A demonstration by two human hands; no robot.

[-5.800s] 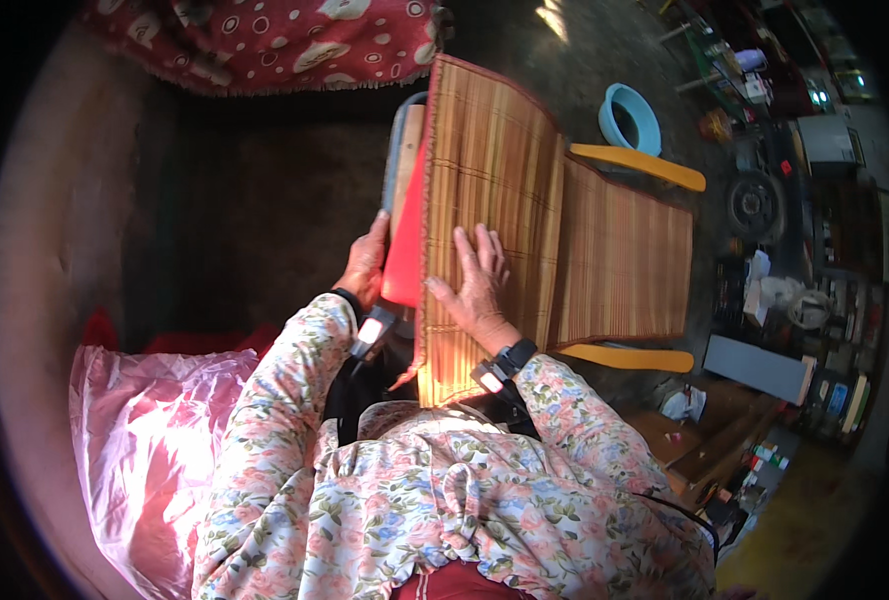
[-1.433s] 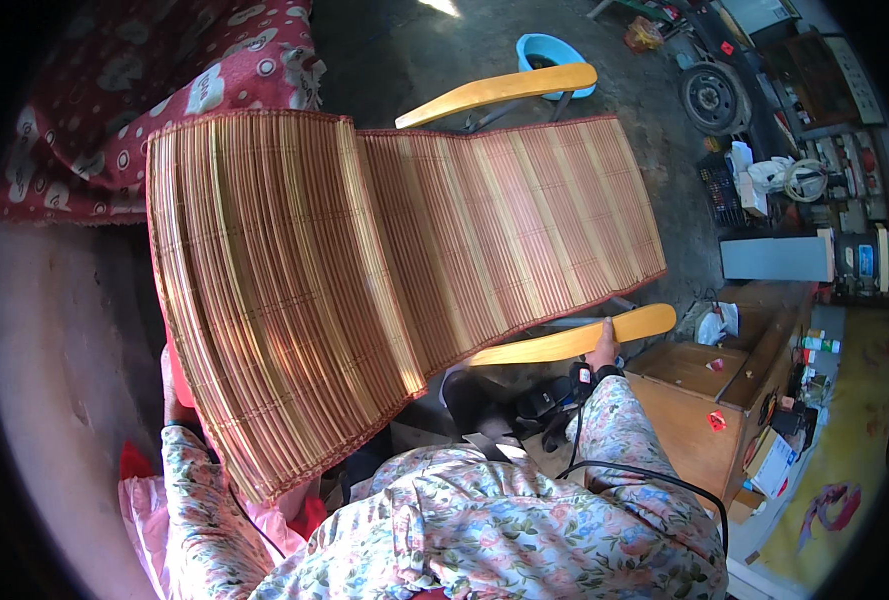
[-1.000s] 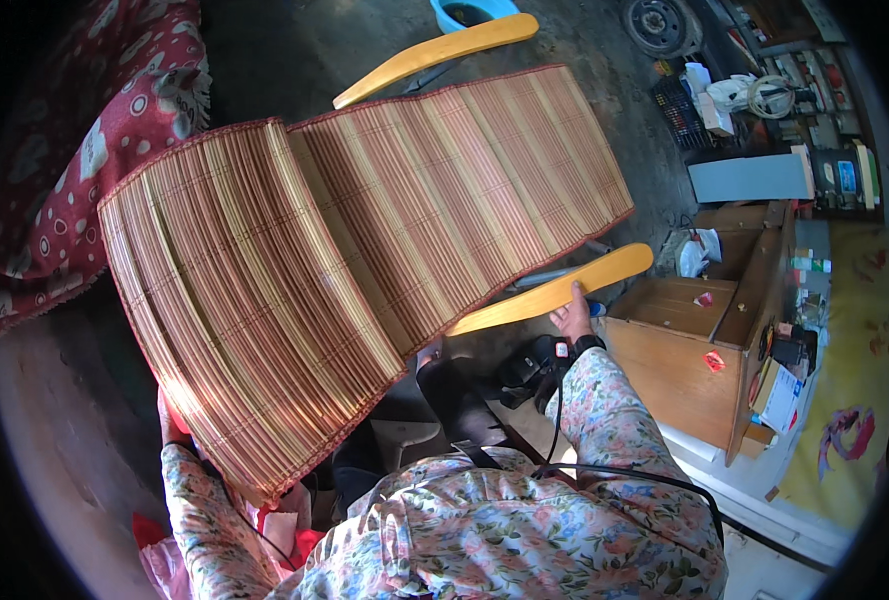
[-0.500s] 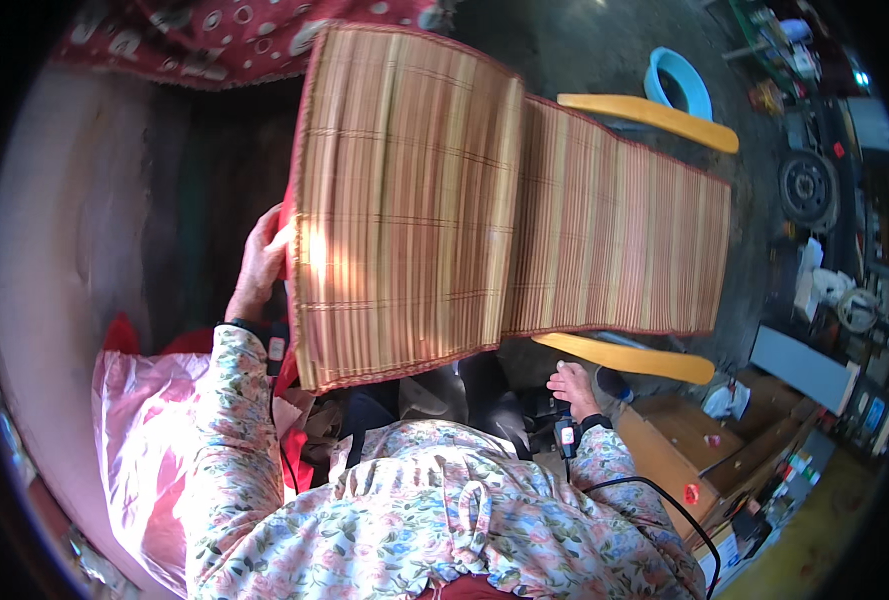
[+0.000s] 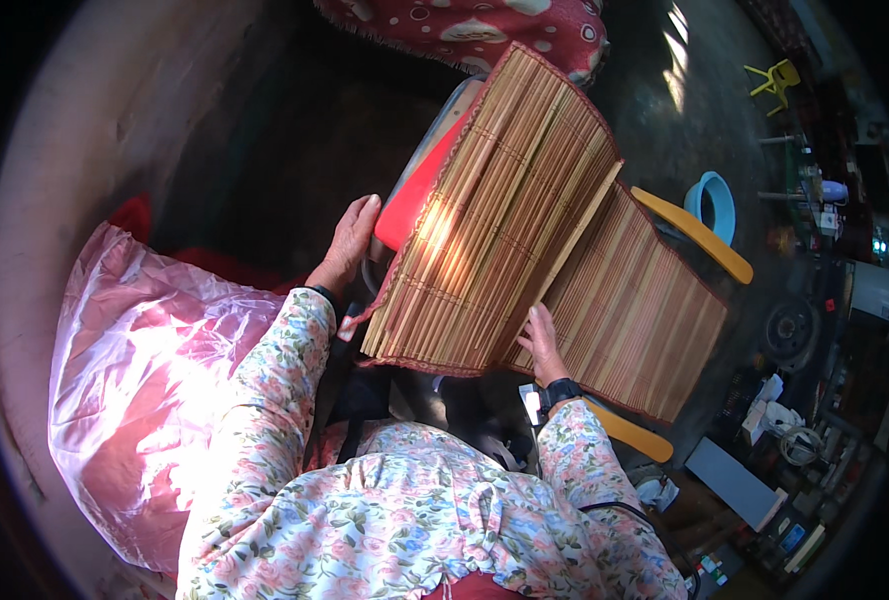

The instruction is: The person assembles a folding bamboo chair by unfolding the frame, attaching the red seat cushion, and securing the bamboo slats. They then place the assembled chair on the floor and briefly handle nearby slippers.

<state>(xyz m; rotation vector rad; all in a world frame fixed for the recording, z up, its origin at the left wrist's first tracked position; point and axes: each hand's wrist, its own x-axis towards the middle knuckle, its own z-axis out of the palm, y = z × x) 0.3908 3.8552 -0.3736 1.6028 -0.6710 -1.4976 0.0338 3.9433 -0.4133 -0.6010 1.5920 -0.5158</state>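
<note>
Mat (image 5: pixel 490 205) of thin slats covers the chair (image 5: pixel 437 122), creased across the middle, with yellow armrests (image 5: pixel 698 238) along both sides. At the chair back's top edge, the left hand (image 5: pixel 348 242) curls partway beside the red pad (image 5: pixel 415 205); its grip cannot be told. The right hand (image 5: pixel 545 350), loosely open, lies against the mat beside the crease.

The bamboo mat (image 5: pixel 505 220) hides most of the red backrest pad (image 5: pixel 423 195); the near yellow armrest (image 5: pixel 633 434) disappears behind the wrist of the right hand (image 5: pixel 545 348). Whether the left hand (image 5: pixel 347 248) closes round the pad's edge cannot be told. Far off, the top edge cuts the patterned red blanket (image 5: pixel 475 35); at right, the wheel (image 5: pixel 792 328) is dim and blurred.
</note>
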